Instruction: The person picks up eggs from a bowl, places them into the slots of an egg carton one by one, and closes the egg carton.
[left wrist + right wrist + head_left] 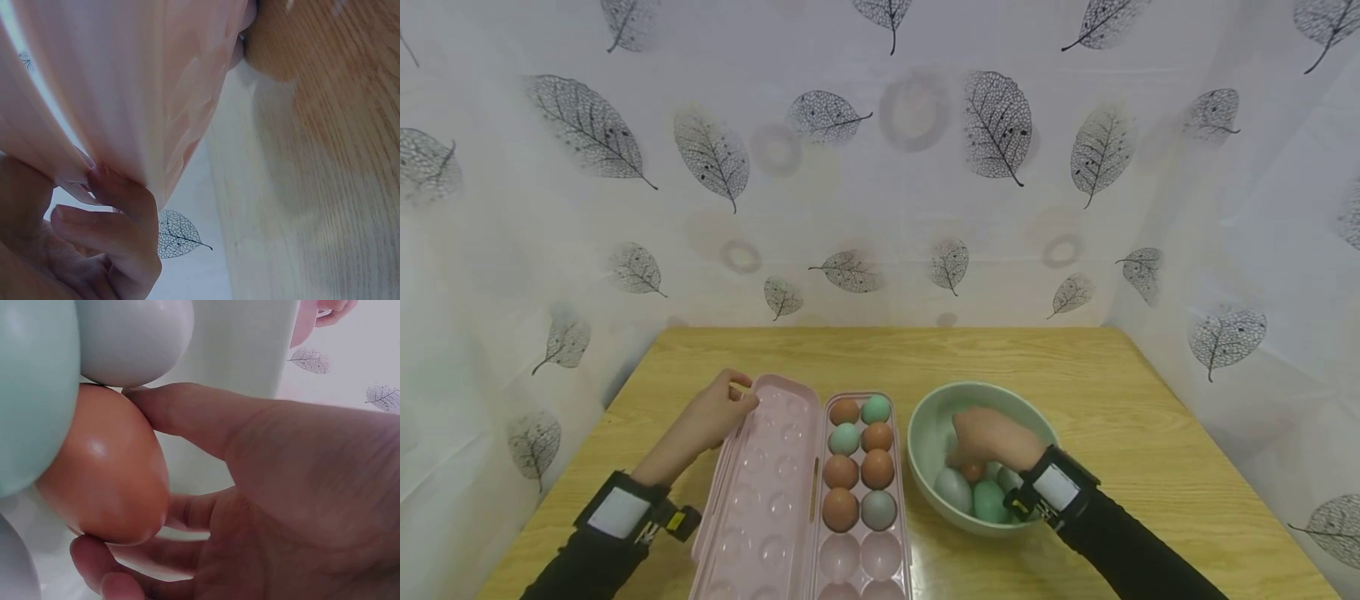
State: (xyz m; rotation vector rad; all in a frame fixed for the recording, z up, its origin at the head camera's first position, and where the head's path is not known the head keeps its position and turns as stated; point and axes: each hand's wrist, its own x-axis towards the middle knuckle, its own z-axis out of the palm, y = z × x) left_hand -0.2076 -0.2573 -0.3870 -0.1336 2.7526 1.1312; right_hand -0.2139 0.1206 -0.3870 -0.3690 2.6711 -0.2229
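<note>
A pink plastic egg carton (824, 467) lies open, with brown, green and pale grey eggs in its far cups. My left hand (718, 408) pinches the far left edge of its lid (775, 483) between thumb and finger, as the left wrist view also shows. Inside a pale green bowl (925, 479), my right hand (996, 439) has its thumb and fingers around a brown egg (112, 465). A mint green egg (34, 394) and a pale grey egg (137, 340) press close against that one in the right wrist view.
Both carton and bowl stand on a wood-grain table (1120, 467), the bowl just right of the carton. Empty cups (839, 557) show at the carton's near end. A leaf-printed curtain (880, 192) encloses the table's back and sides.
</note>
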